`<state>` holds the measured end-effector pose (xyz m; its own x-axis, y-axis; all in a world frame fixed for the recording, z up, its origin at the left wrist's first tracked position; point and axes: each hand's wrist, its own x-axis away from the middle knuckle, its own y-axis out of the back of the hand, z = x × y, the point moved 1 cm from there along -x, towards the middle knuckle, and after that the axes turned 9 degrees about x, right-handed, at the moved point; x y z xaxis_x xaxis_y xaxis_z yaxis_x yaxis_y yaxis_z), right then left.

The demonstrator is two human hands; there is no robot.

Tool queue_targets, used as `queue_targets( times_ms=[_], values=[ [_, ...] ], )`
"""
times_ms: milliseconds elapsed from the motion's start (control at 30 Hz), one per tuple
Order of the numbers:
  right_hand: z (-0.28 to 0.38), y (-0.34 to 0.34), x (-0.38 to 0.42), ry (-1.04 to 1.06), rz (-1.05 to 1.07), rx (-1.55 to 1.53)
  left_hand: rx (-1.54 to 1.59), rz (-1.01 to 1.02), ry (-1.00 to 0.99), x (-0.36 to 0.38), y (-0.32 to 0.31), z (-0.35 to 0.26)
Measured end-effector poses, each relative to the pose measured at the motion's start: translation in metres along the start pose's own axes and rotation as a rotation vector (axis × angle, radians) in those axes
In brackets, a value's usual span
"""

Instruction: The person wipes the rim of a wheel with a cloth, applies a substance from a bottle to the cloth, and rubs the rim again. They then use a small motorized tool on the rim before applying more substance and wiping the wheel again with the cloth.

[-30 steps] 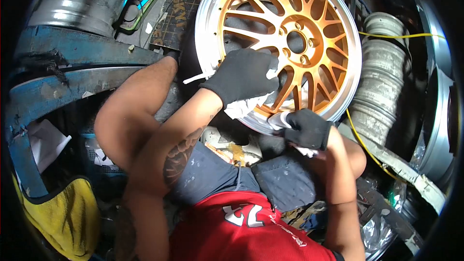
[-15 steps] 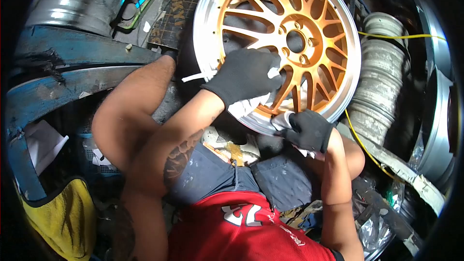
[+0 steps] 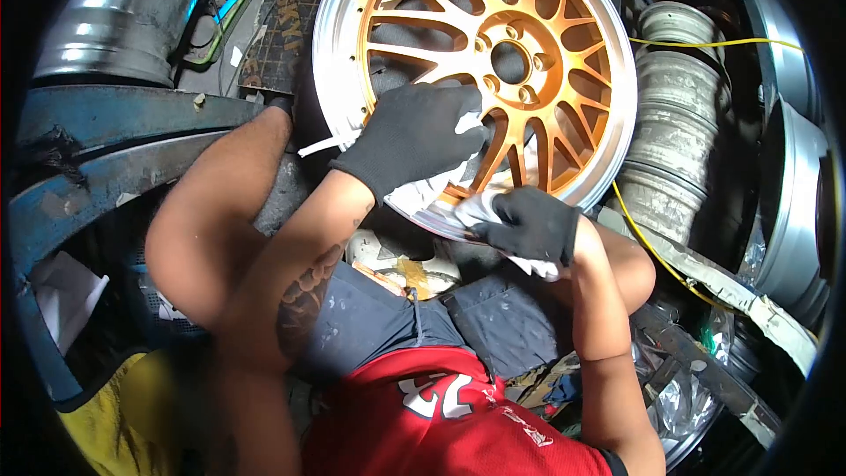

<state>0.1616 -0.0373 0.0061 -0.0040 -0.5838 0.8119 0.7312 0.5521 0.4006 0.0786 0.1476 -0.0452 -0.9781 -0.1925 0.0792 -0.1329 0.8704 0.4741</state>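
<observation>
A wheel with gold spokes and a polished silver rim leans in front of me, above my legs. My left hand, in a black glove, lies closed over the lower left spokes with a white cloth bunched in it and hanging beneath. At the wheel's bottom edge my right hand, also gloved in black, has its fingers pressed on another white cloth, which touches the rim. Part of this cloth shows below the palm.
Stacked grey wheel barrels stand at the right beside a yellow cord. On the left are a blue metal frame, a shiny metal barrel and a green-edged tray. A yellow cloth hangs at lower left.
The whole view has shifted, so the wheel and hands appear farther left. My right hand and its cloth have moved slightly left and up along the rim's lower edge.
</observation>
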Motion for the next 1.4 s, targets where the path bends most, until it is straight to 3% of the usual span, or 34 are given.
queue_targets(
  times_ms=[33,133,167,200,267,333,400,467,533,567,600,667,700,767,800,833,933,967,1033,1067,1133,1233,1333,1367,1400],
  values=[
    [0.006,0.000,0.009,-0.048,-0.030,0.142,0.022,-0.015,-0.012,0.002,0.001,0.000],
    [0.020,-0.005,-0.007,0.069,-0.180,0.269,0.009,-0.183,-0.035,-0.001,0.004,0.007],
    [0.024,0.004,-0.009,-0.061,0.007,0.001,0.037,-0.208,0.030,-0.006,0.010,0.007],
    [0.017,0.002,-0.009,-0.046,-0.024,-0.028,-0.133,-0.383,-0.007,-0.008,0.012,0.011],
    [0.000,-0.005,0.002,0.050,-0.109,0.015,-0.120,-0.483,0.080,-0.012,0.031,0.024],
    [0.000,-0.013,0.008,-0.147,-0.037,-0.145,-0.152,-0.468,0.206,-0.011,0.038,0.033],
    [-0.002,-0.021,-0.008,0.095,-0.237,-0.033,-0.259,-0.489,0.058,-0.013,0.023,0.031],
    [0.012,-0.005,-0.010,0.008,-0.081,-0.175,-0.276,-0.447,0.076,-0.015,0.020,0.026],
    [0.003,-0.011,-0.001,0.126,-0.218,-0.052,-0.242,-0.455,0.085,-0.016,0.023,0.028],
    [0.003,-0.004,0.012,-0.015,-0.107,0.157,-0.252,-0.456,0.107,-0.016,0.022,0.028],
    [0.001,-0.006,0.011,-0.058,-0.076,0.067,-0.235,-0.470,0.069,-0.016,0.022,0.028],
    [0.001,-0.011,0.001,0.049,-0.184,0.068,-0.256,-0.495,0.043,-0.016,0.019,0.031],
    [0.006,-0.006,-0.007,0.027,-0.102,-0.094,-0.244,-0.476,0.055,-0.017,0.018,0.032],
    [0.007,-0.012,-0.012,0.031,-0.119,-0.120,-0.216,-0.512,0.017,-0.018,0.018,0.032],
    [-0.001,-0.016,-0.010,0.162,-0.234,0.025,-0.230,-0.501,0.024,-0.019,0.019,0.031],
    [0.006,-0.005,0.001,0.006,-0.113,-0.054,-0.240,-0.496,0.037,-0.019,0.020,0.031],
    [-0.001,-0.020,-0.008,0.022,-0.171,-0.321,-0.240,-0.484,0.092,-0.016,0.022,0.029],
    [0.005,-0.013,-0.012,-0.085,-0.075,-0.294,-0.237,-0.485,0.089,-0.016,0.021,0.028],
    [0.002,-0.014,-0.007,-0.022,-0.078,-0.287,-0.253,-0.514,0.057,-0.016,0.018,0.028],
    [-0.004,-0.014,-0.003,0.037,-0.134,-0.116,-0.240,-0.495,0.062,-0.018,0.020,0.026],
    [-0.005,-0.012,0.010,-0.084,-0.106,-0.105,-0.214,-0.466,0.098,-0.015,0.023,0.025],
    [0.000,-0.012,-0.010,0.119,-0.241,0.033,-0.205,-0.489,0.064,-0.017,0.020,0.029],
    [-0.005,-0.010,-0.003,-0.012,-0.100,-0.182,-0.226,-0.492,0.104,-0.017,0.020,0.025],
    [-0.008,-0.013,0.006,-0.066,-0.113,0.001,-0.221,-0.508,0.069,-0.018,0.019,0.028],
    [-0.008,-0.014,0.014,-0.054,-0.180,-0.116,-0.213,-0.526,0.042,-0.018,0.019,0.032]
  ],
)
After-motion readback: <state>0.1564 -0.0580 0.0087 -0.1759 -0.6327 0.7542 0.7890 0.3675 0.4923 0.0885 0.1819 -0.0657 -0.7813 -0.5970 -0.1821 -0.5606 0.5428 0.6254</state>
